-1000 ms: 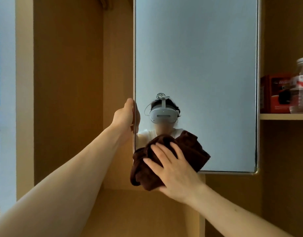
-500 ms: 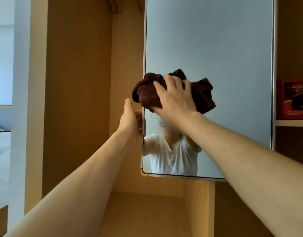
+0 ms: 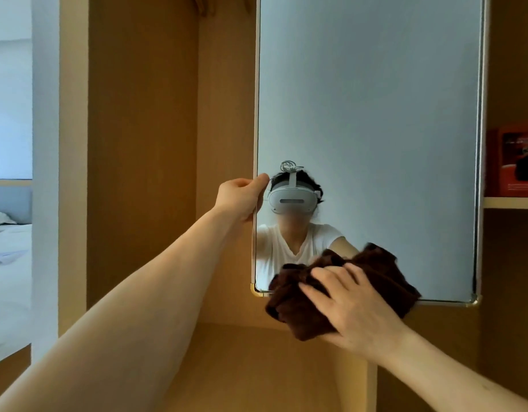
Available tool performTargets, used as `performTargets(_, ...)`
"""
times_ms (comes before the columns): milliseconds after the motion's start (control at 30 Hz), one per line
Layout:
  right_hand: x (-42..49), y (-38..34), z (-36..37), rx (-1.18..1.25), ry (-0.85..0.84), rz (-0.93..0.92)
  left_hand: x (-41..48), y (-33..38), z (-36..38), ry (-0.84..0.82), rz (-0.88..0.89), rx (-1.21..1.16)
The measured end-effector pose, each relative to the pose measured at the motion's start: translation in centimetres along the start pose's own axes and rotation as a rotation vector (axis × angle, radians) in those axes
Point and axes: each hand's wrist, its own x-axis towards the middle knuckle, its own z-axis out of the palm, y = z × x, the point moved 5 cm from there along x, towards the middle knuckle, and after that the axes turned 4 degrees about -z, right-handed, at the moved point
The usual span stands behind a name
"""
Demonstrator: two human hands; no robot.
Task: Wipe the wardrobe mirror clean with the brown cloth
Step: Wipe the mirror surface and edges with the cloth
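The wardrobe mirror (image 3: pixel 376 114) is a tall framed panel hanging in front of a wooden wardrobe. My left hand (image 3: pixel 242 197) grips the mirror's left edge at mid height, thumb on the glass side. The bunched brown cloth (image 3: pixel 292 304) is pressed against the mirror's bottom edge near its lower left corner by my right hand (image 3: pixel 349 304), whose spread fingers lie on top of it. Part of the cloth hangs below the frame. The glass reflects a person in a white shirt wearing a headset.
Wooden wardrobe panels (image 3: pixel 138 144) stand left of the mirror, with an open compartment (image 3: pixel 257 367) below it. A shelf (image 3: pixel 511 202) on the right carries a red box (image 3: pixel 515 162). A bed (image 3: pixel 7 263) lies far left.
My right hand has carried the cloth from the mirror's upper middle down to its bottom edge. My left hand has stayed on the left edge.
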Motion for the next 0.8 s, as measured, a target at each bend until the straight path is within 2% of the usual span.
performTargets(167,-5.7,2.3,0.3,0.054,0.011,0.185,-0.3,-0.2,0.3,0.01,0.0,-0.009)
performTargets(367,0.8,-3.3,0.4,0.211,0.054,0.214,-0.4,-0.3,0.3,0.057,0.013,0.022)
performTargets(500,4.4,-6.6,0.9,0.284,-0.024,0.186,-0.2,-0.2,0.0,0.058,0.003,0.037)
performTargets(633,1.1,-3.9,0.0,0.274,-0.057,0.109,0.0,-0.1,-0.1,0.03,0.006,0.046)
performTargets(800,-5.9,1.9,-0.9,0.18,-0.099,0.225,-0.1,-0.3,0.1,0.061,0.009,0.05)
